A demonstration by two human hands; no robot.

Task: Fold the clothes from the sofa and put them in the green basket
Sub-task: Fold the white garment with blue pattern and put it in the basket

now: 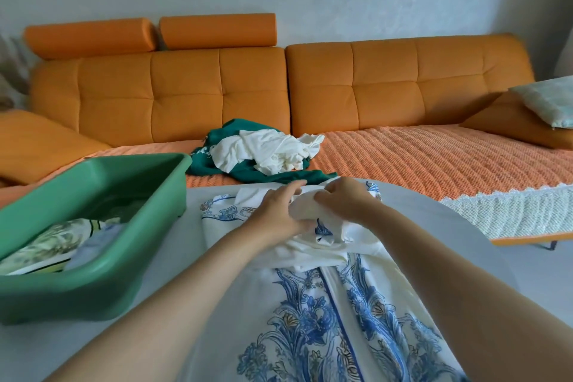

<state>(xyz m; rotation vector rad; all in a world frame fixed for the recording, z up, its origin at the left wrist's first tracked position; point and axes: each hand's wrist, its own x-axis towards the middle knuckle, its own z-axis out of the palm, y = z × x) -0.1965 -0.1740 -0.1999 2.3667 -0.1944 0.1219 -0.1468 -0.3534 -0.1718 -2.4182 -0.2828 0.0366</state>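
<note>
A: Where is the printed dress (pixel 325 319) lying?

B: It is lying lengthwise on the table (pixel 192 257), running from the near edge toward the sofa (pixel 186 87). Both hands are working at its far end.

A: What are the hands doing?

B: The left hand (pixel 279 211) is clasping a bunched wad of the white cloth, with its fingers reaching over the top. The right hand (pixel 344 200) is pinching the same bunch from the other side, fingers curled. They are nearly touching.

A: How is that cloth going to behave?

B: It is looking thin, light and limp, probably a little slick. It is draping and creasing freely, so I am expecting it to slump when lifted. Taking it at the seams or corners, one in each hand, seems better than grabbing the middle.

A: Any edges worth watching?

B: The curved far edge of the table is sitting just beyond the hands, so loose cloth could be sliding off there. The green basket (pixel 93 298) is standing on the table just left of the dress, already holding folded clothes (pixel 46 245).

A: And room to move?

B: Bare table is showing on the right. A green top (pixel 257 175) and white cloth (pixel 273 149) are waiting on the sofa.
</note>
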